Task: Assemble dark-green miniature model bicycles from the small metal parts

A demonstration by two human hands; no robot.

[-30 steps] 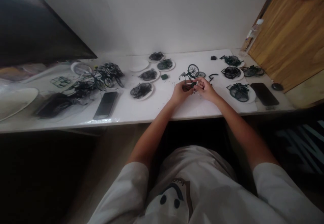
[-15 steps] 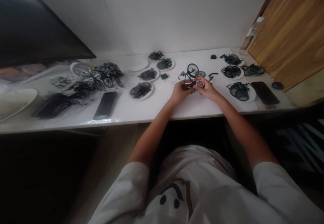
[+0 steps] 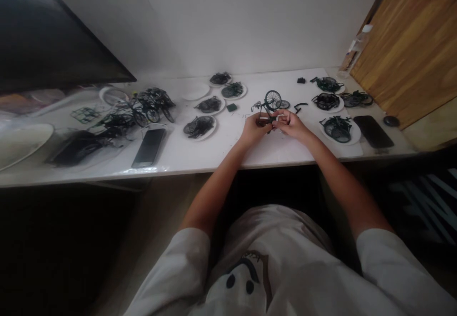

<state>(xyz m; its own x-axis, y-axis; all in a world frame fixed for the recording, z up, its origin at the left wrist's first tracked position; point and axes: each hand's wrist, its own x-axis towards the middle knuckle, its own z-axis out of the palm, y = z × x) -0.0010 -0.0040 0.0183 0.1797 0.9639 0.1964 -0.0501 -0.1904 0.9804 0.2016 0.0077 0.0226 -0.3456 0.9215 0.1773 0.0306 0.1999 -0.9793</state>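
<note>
Between my two hands is a small dark model bicycle [image 3: 272, 100], one spoked wheel pointing away from me. My left hand [image 3: 253, 129] is closed around its frame from the left. From the right, my right hand [image 3: 290, 124] pinches at the same frame, with its fingertips close to those of the left. My fingers hide much of the frame. A loose spoked wheel [image 3: 284, 104] lies on the table just behind my right hand, and a curved black part [image 3: 300, 107] lies to its right.
Small white plates of dark bicycle parts stand left [image 3: 214, 124] and right [image 3: 358, 134]. Several model bicycles [image 3: 153, 104] cluster at the left, near a phone [image 3: 149, 147]. Another phone [image 3: 373, 131] lies at the right. A plastic bottle [image 3: 354, 52] stands at the back right.
Hardly anything differs. My hands stay around the model bicycle, with only a very slight shift of the fingers and the wheel.
</note>
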